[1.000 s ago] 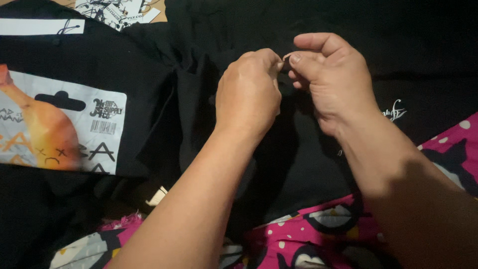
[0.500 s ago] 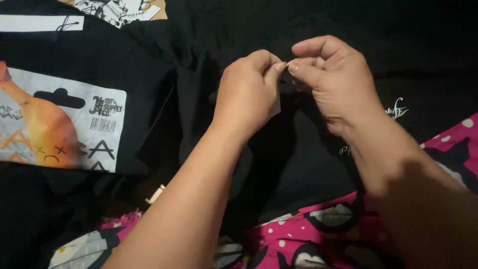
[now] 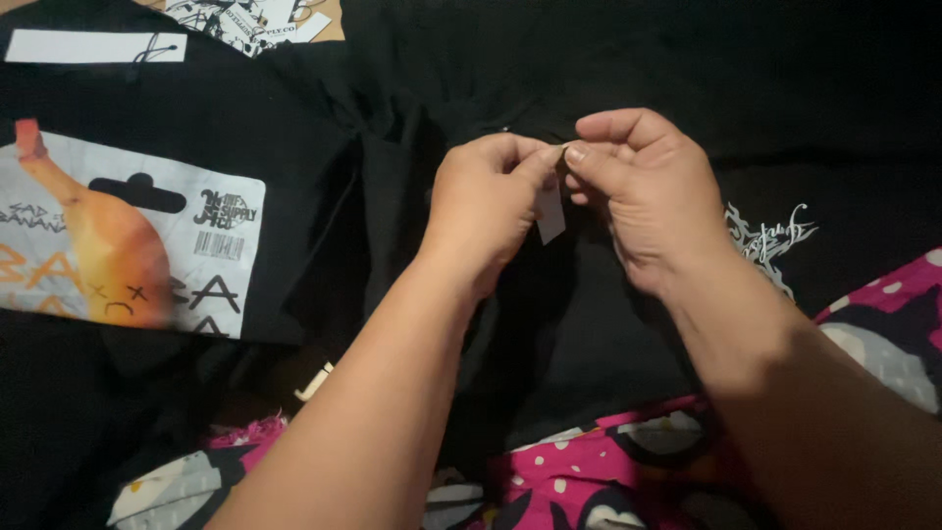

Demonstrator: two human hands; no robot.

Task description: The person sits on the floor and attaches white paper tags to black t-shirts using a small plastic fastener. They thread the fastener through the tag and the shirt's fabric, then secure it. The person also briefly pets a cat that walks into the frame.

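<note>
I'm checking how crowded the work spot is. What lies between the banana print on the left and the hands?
In the head view, only folds of black fabric lie between the banana print and the left hand, which meets the right hand at a small white tag.

Both hands (image 3: 579, 191) pinching small white tag (image 3: 550, 211)

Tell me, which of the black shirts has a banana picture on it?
The black shirt on the far left, away from both hands. Its big pale print shows an orange banana. The black shirt under the hands shows only a small white scribble design on the right.
</note>
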